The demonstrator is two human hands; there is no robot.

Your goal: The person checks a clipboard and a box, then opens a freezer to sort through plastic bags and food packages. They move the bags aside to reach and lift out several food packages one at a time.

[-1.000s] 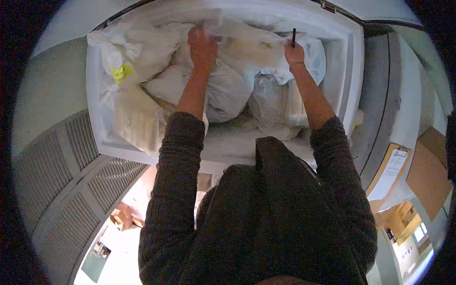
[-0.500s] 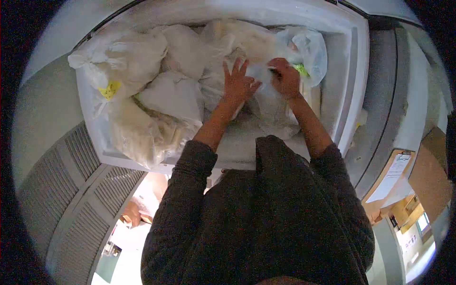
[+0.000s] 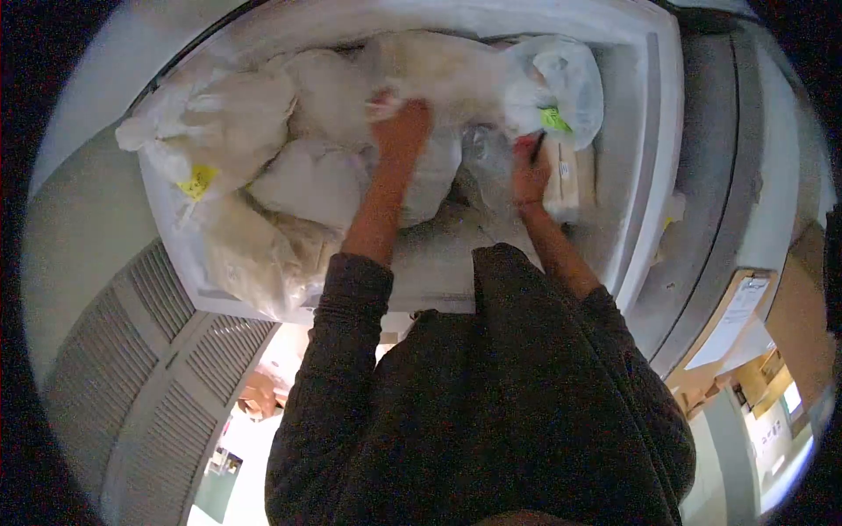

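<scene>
My left hand (image 3: 402,124) is closed on the thin plastic of a white bag (image 3: 430,180) in the middle of the chest freezer; motion blurs its fingertips. To the right, my right hand (image 3: 529,175) is closed round a dark pen-shaped thing (image 3: 538,147) that points up. It is beside a clear plastic bag (image 3: 491,158) and a flat tan package (image 3: 568,175). Just above that hand lies a translucent bag (image 3: 570,83) with a green tag (image 3: 553,119).
Around these, the freezer (image 3: 647,149) holds several filled white bags, one with a yellow tag (image 3: 198,181) at the left. Louvered doors (image 3: 167,351) stand lower left. A clipboard (image 3: 728,320) with paper is at the right.
My left hand, spread open before, has moved left and closed on the bag plastic. My right hand has moved down, and the pen-shaped thing shows more clearly. The middle bag has shifted.
</scene>
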